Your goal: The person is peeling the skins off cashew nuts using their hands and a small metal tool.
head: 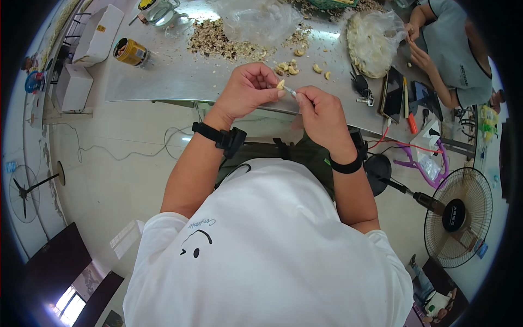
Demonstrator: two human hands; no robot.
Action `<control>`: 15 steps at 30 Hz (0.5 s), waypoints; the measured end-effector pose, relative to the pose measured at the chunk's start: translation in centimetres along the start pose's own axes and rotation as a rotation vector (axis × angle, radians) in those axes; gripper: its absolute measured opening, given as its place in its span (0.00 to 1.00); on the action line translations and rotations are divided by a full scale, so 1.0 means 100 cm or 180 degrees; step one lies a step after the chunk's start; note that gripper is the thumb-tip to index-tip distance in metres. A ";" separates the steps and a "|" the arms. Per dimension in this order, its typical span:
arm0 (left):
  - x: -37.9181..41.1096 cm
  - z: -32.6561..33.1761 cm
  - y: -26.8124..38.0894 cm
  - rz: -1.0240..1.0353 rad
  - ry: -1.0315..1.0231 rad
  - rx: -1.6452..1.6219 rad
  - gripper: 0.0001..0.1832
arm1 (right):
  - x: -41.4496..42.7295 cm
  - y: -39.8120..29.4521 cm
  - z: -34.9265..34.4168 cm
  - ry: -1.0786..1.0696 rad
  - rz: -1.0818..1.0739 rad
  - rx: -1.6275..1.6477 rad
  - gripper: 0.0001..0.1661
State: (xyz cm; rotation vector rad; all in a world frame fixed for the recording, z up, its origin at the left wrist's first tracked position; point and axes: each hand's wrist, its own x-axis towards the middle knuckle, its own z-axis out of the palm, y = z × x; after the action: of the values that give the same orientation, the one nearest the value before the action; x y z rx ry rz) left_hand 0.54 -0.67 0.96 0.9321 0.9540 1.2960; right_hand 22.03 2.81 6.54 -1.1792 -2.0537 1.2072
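Observation:
Over the near edge of a metal table (163,88), my left hand (253,88) pinches a pale cashew nut (280,84) between thumb and fingers. My right hand (325,116) grips a small slim tool (290,90) with a metal tip, which points at the nut and seems to touch it. Just beyond my hands lies a small group of cashew nuts (292,70), with a few single ones to its right. Farther back spreads a heap of brown and pale shell or skin bits (220,43) beside a clear plastic bag (261,20).
A yellow-labelled jar (131,52) stands at left. On the right are a bag-covered round tray (369,45), keys (361,88), a phone (392,95) and a red cable (384,137). Another person (453,49) sits at the table's right end. A standing fan (453,215) is at right.

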 end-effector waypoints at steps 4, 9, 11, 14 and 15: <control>0.001 0.002 0.000 -0.0044 0.0030 0.0116 0.13 | -0.001 0.006 0.004 0.0204 -0.0327 -0.0195 0.08; 0.000 0.000 -0.004 0.0061 0.0005 0.0206 0.13 | -0.002 0.008 0.000 -0.0078 0.0113 -0.0052 0.08; 0.000 0.004 -0.002 0.0025 0.0018 0.0143 0.12 | -0.002 0.006 -0.002 -0.0076 0.0188 -0.0041 0.07; 0.000 0.006 0.000 0.0015 -0.0038 0.0122 0.11 | -0.002 0.004 -0.001 0.0385 -0.0183 -0.0397 0.07; -0.001 0.005 0.000 0.0023 -0.0062 0.0132 0.11 | -0.002 0.004 0.000 0.0612 -0.0395 -0.0573 0.07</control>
State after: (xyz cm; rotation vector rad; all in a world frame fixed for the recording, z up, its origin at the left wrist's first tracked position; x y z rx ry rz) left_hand 0.99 -0.74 1.10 0.9792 0.9663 1.2751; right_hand 22.32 2.79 6.16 -1.1788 -2.0879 0.8317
